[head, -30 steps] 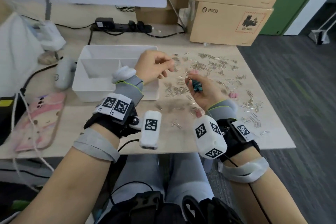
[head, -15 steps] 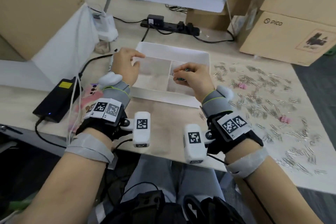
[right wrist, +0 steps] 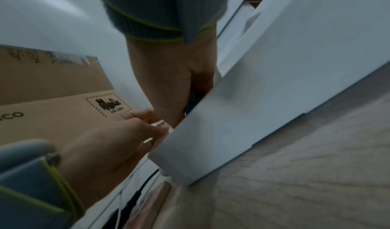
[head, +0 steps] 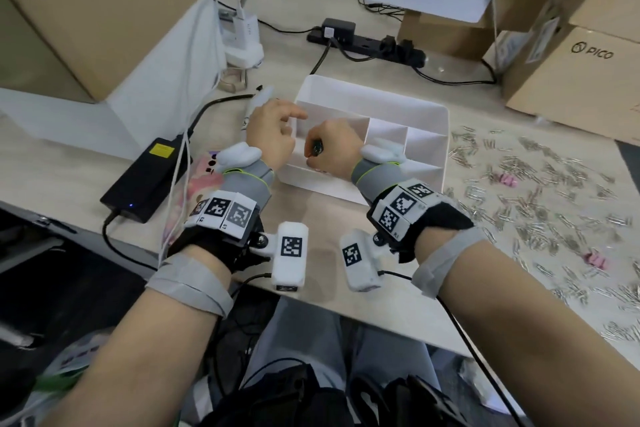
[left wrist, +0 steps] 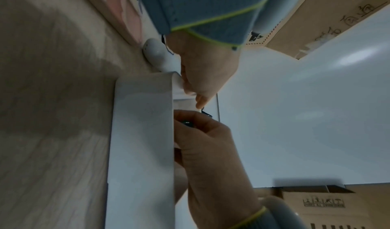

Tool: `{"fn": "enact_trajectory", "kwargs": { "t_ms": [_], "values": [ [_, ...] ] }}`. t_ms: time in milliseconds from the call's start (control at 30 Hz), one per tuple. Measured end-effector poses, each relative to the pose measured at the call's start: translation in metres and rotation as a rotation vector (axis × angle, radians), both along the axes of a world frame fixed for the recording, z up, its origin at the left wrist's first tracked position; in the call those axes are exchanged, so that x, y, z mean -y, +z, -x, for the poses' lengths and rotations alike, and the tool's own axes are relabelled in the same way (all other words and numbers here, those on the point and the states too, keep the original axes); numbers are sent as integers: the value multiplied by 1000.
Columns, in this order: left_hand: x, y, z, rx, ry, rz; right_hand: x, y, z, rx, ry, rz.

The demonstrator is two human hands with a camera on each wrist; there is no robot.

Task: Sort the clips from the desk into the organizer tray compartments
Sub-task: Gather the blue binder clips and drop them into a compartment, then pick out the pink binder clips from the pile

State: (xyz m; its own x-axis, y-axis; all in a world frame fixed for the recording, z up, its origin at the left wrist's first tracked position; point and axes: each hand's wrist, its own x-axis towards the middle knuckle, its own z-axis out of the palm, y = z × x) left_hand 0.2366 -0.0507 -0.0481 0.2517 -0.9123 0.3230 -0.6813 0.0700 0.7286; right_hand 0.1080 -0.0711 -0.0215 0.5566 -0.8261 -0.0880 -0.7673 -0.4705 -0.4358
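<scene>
The white organizer tray [head: 427, 121] stands mid-desk. My right hand [head: 334, 149] pinches a dark teal binder clip [head: 317, 149] just above the tray's front left compartment. In the left wrist view the clip [left wrist: 186, 123] shows between the right hand's [left wrist: 206, 140] fingertips behind the tray's front wall [left wrist: 141, 132]. My left hand [head: 273, 135] rests at the tray's left front corner, fingers loosely curled, index finger reaching over the rim; I see nothing in it. Silver paper clips [head: 519, 184] and pink binder clips [head: 505, 179] lie scattered on the desk to the right.
A black power adapter [head: 149, 180] with cables and a pink phone case [head: 204, 180] lie left of the tray. A power strip [head: 367, 42] runs behind it. Cardboard boxes [head: 571, 73] stand at the back right and back left [head: 97, 10]. A marker [head: 258, 102] lies by the tray's left side.
My right hand has carried the dark clip from the pile leftward to the tray's front left compartment. The left hand has moved to the tray's left corner. The view has swung left.
</scene>
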Motion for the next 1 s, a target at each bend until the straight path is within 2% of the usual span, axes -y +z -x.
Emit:
{"fn": "enact_trajectory", "kwargs": {
  "t_ms": [100,233,467,567,700,867,1000],
  "values": [
    [-1,0,1,-12,-4,23,4,-6,-3,-95,27,-32],
    [-2,-1,3,-27,5,30,2,-4,-1,-89,32,-38],
    [1,-4,6,96,48,-18,-3,4,16,-39,-39,135],
    [0,0,13,175,73,-2,-6,8,28,111,-119,223],
    [-6,8,30,176,72,50,-13,13,55,383,-270,306],
    [-4,15,64,169,-97,83,-24,10,102,561,-479,310],
    [-7,23,102,117,-247,92,-35,0,143,648,-563,191]
  ]
}}
